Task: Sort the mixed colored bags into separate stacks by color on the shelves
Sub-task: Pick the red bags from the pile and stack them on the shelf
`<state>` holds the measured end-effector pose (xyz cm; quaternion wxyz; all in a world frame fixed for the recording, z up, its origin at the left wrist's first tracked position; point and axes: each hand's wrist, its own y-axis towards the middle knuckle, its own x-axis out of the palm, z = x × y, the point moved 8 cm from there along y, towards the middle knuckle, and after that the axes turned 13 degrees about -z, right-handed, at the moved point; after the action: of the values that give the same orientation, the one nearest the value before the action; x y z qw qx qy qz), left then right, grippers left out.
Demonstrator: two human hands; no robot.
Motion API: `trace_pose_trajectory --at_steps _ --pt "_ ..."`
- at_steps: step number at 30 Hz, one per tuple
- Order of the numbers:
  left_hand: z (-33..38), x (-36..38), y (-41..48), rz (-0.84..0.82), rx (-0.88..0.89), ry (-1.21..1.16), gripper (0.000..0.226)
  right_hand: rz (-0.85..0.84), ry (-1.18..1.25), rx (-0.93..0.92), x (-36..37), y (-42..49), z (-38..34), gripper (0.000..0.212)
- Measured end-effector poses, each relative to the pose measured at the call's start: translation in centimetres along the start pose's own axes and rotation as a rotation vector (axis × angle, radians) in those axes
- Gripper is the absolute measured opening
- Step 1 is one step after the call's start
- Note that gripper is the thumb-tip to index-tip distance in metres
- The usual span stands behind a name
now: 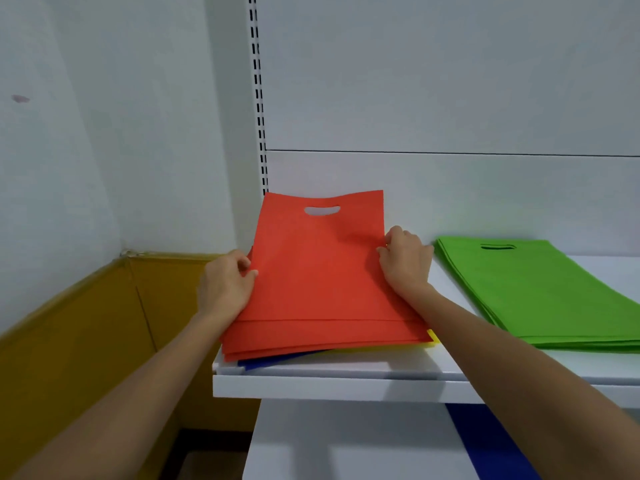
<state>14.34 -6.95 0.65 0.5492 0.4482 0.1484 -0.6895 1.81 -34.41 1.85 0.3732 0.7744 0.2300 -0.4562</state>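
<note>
White wall panels back a white shelf set into a corner, and a slotted upright runs up at the shelf's left end.

On the left, the fingers are curled at the left edge of the top red bag, with the thumb lying on its face, so the left hand pinches that edge. On the right, the fingers are bent over the opposite edge and the right hand grips it in the same way. Both forearms reach in from the lower corners of the view.

The held bag is tilted. Its top, with the handle cut-out, is raised toward the back panel. Its lower edge lies on a pile of further red bags at the left end of the shelf. From under that pile the edge of a blue bag shows at the front, and a yellow corner shows at the right.

Farther right on the same shelf, apart from the red pile, a green stack lies flat with its cut-outs toward the back. Below the shelf a blue strip is visible, though what it belongs to cannot be told. An ochre panel covers the lower wall on the left.
</note>
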Motion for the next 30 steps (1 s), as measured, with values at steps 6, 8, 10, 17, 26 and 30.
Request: trace_pose_trajectory --at_steps 6,8,10,17,26,30 --pt "0.9 -0.5 -0.2 0.003 0.093 -0.065 0.020 -0.030 0.286 0.002 -0.8 -0.1 0.0 0.019" --pt "2.0 -0.7 -0.1 -0.010 0.156 -0.113 0.029 -0.040 0.417 -0.046 -1.3 -0.5 0.1 0.035" --pt "4.3 -0.7 0.3 -0.019 0.231 -0.077 0.032 -0.014 0.389 -0.087 -2.7 -0.7 1.1 0.055" --pt "18.6 5.8 -0.9 -0.185 0.617 -0.031 0.033 0.067 0.104 0.160 -10.8 -4.8 13.6 0.035" --pt "42.0 18.9 -15.1 -0.545 1.003 -0.274 0.046 0.284 0.006 0.684 -27.1 -21.9 36.5 0.037" --pt "50.5 24.3 -22.8 -0.679 1.110 -0.287 0.058 0.323 -0.023 0.840 -31.9 -29.3 45.1 0.039"
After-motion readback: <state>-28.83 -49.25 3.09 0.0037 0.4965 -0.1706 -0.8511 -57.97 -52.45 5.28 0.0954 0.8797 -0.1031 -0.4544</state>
